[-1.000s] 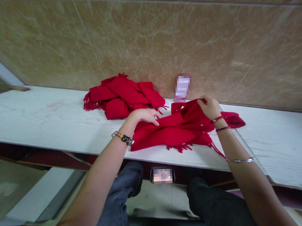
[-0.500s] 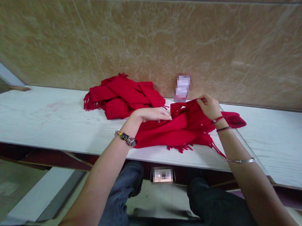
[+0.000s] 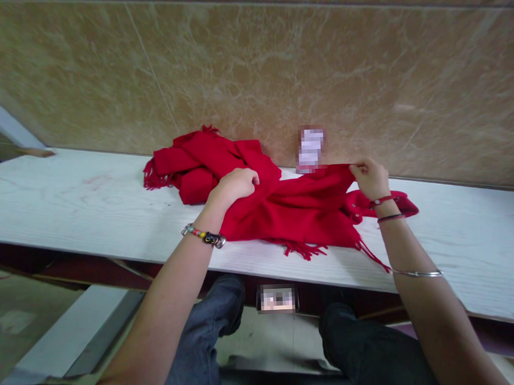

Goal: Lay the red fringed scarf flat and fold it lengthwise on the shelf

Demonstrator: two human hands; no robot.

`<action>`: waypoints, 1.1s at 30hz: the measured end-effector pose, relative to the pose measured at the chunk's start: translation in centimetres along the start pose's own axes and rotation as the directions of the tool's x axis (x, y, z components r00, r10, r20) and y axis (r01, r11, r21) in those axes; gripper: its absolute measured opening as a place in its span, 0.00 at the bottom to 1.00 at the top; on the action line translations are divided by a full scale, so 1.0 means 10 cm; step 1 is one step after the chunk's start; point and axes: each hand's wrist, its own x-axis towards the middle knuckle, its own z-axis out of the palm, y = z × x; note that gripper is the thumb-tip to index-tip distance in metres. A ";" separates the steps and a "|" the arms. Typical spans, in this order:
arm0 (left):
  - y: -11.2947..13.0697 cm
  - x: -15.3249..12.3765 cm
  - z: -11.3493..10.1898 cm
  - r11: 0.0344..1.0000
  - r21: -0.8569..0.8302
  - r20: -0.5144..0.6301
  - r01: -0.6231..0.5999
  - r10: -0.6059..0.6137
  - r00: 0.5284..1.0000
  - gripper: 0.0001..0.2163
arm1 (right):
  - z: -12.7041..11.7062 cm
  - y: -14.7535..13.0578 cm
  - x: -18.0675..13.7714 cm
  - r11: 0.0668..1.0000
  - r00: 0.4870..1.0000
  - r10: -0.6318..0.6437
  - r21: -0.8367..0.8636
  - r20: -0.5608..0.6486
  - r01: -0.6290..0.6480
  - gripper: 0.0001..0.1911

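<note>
A red fringed scarf (image 3: 300,210) lies partly spread along the white tabletop, its tassels pointing toward the front edge. Its far right corner is pinched between the thumb and fingers of my right hand (image 3: 370,179) and lifted a little. My left hand (image 3: 236,186) is closed at the scarf's left end, gripping the cloth with its fingertips curled under. Beyond that hand rests a second heap of red fringed cloth (image 3: 208,163), bunched up. To the right, behind my right wrist, a red piece with small shiny studs (image 3: 404,203) sticks out.
A blurred phone-like object (image 3: 310,150) leans on the brown marbled wall (image 3: 251,68) behind the table (image 3: 91,205). Another blurred device (image 3: 277,299) is below the front edge, between my knees. A pale beam (image 3: 75,331) runs beneath the table at left.
My left hand has moved left and away from me, from lying flat on the scarf to a closed grip. My right hand has shifted slightly right, pulling the upper edge straighter.
</note>
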 end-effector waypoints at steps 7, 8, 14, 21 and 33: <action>0.31 -0.01 0.10 0.973 -0.063 0.156 -0.222 0.229 0.961 0.16 | 0.07 -0.15 -0.10 0.955 0.876 -0.265 -0.017 0.404 0.297 0.09; 0.37 0.00 0.15 0.970 -0.081 0.094 -0.231 0.238 0.967 0.16 | 0.05 -0.17 -0.11 0.949 0.864 -0.275 -0.023 0.422 0.313 0.10; 0.66 0.07 0.45 0.945 -0.144 -0.107 -0.293 0.280 0.954 0.12 | -0.08 -0.24 -0.12 0.927 0.826 -0.293 -0.070 0.481 0.369 0.11; 0.83 0.00 0.53 0.968 -0.016 -0.249 -0.250 0.238 0.939 0.09 | -0.07 -0.29 -0.14 0.939 0.878 -0.295 -0.055 0.376 0.339 0.11; 0.95 -0.04 0.53 0.980 -0.036 -0.379 -0.195 0.167 0.910 0.07 | 0.00 -0.39 -0.16 0.941 0.922 -0.317 0.194 0.223 0.277 0.10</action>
